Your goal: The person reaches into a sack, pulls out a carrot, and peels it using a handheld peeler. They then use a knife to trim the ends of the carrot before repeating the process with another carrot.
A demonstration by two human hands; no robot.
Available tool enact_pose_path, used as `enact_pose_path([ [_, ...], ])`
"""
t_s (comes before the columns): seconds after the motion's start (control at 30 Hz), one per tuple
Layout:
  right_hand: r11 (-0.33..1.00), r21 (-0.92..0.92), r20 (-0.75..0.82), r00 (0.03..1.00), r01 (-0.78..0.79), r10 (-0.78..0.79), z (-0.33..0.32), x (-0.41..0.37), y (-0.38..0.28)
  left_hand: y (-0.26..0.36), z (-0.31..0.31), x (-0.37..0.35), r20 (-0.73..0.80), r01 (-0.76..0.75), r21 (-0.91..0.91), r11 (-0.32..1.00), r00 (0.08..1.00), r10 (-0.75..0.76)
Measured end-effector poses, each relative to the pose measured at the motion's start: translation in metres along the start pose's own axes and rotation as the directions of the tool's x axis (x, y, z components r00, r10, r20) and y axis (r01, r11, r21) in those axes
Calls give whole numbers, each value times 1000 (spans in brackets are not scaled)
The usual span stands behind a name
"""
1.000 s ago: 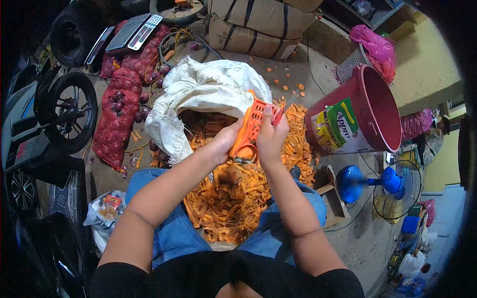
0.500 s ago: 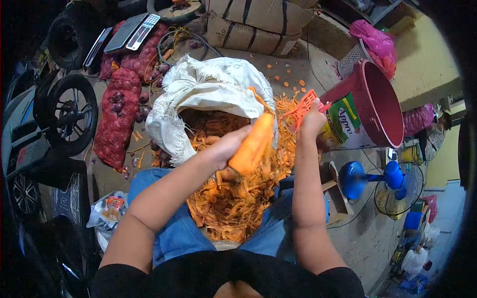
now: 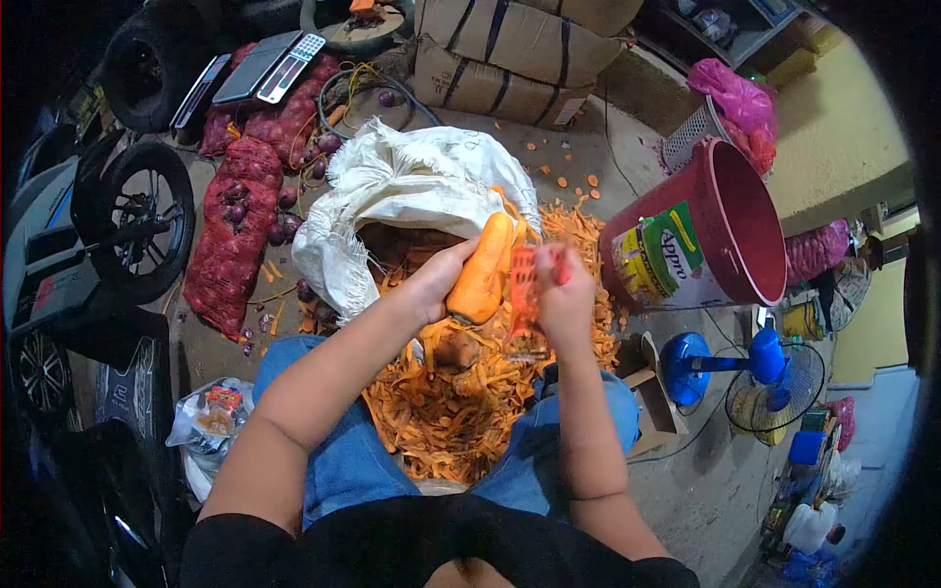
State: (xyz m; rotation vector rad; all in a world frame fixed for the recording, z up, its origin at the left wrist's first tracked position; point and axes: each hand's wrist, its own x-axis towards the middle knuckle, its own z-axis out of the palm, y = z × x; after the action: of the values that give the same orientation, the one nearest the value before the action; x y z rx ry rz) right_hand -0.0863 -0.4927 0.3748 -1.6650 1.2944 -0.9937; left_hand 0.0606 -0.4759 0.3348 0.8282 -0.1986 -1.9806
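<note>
A peeled orange carrot (image 3: 481, 279) is gripped in my left hand (image 3: 441, 281), its thick end toward me. My right hand (image 3: 569, 309) is closed around a red-orange plastic peeler (image 3: 524, 299) with a slotted body, smeared by motion just right of the carrot. Beneath both hands lies a heap of carrot peelings (image 3: 446, 416) between my knees. Behind the carrot stands a white woven sack (image 3: 421, 186), its mouth gaping toward me, with carrots and peelings inside.
A large maroon bucket (image 3: 750, 220) tilts on its side at the right. Red net bags of onions (image 3: 233, 235) lie left of the sack. A blue fan (image 3: 691, 367) is on the floor at right, a motorbike wheel (image 3: 147, 220) at far left. Strapped cardboard boxes (image 3: 510, 64) sit behind.
My right hand has swung left and toward me with the peeler, from beside the bucket to beside the carrot. The carrot in my left hand has turned to stand more upright in view.
</note>
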Motion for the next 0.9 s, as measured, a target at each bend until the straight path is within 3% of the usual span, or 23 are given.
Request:
enact_pose_path([
  [0.03,1000,5,4,1000,6,-6,1,-2,7,3,-1,-2,-8,-3,20,1000,1000,3],
  [0.1,940,-296,73,985,170,-155,2,-5,16,8,-1,-6,-21,-6,46,999,1000,7],
  [0.17,961,-252,83,992,110,-92,3,-1,14,12,1,-10,-30,-207,282,937,974,224],
  [0.23,997,-71,98,994,-41,48,6,2,16,14,-3,-9,4,-200,311,929,978,209],
  [0.3,999,-32,122,991,-43,47,11,4,21,12,-10,-1,-37,-233,725,647,926,376],
  [0.33,999,7,143,988,-51,49,14,5,22,10,-9,-2,44,-339,819,464,842,538],
  [0.37,999,11,141,989,-51,49,14,5,22,12,-8,-4,45,-337,821,460,842,537],
  [0.43,993,-121,193,981,-7,30,14,3,22,20,-2,-13,-35,-262,457,850,950,312],
  [0.47,993,-120,190,981,-7,30,13,2,21,25,5,-20,-141,-169,375,912,961,236],
  [0.5,993,-120,170,985,22,-2,12,2,20,26,2,-20,-139,-171,376,911,961,238],
  [0.57,991,-119,153,988,56,-37,10,1,15,28,-6,-17,-103,-90,112,990,990,101],
  [0.67,964,-233,158,983,125,-89,6,1,11,29,-6,-19,-55,-85,49,995,995,88],
  [0.73,997,-56,68,996,55,-51,9,2,20,28,-6,-22,-19,-68,10,998,998,68],
  [0.77,997,-53,68,996,60,-57,9,4,19,25,-8,-21,32,-76,1,997,997,76],
  [0.8,990,138,1,1000,-29,29,9,7,18,24,-8,-21,83,-85,-9,996,993,86],
  [0.87,879,460,-39,986,-127,163,8,16,20,18,-3,-22,48,-66,-34,997,997,68],
  [0.9,878,461,-37,985,-131,166,6,21,25,14,0,-22,14,-40,-60,997,999,41],
])
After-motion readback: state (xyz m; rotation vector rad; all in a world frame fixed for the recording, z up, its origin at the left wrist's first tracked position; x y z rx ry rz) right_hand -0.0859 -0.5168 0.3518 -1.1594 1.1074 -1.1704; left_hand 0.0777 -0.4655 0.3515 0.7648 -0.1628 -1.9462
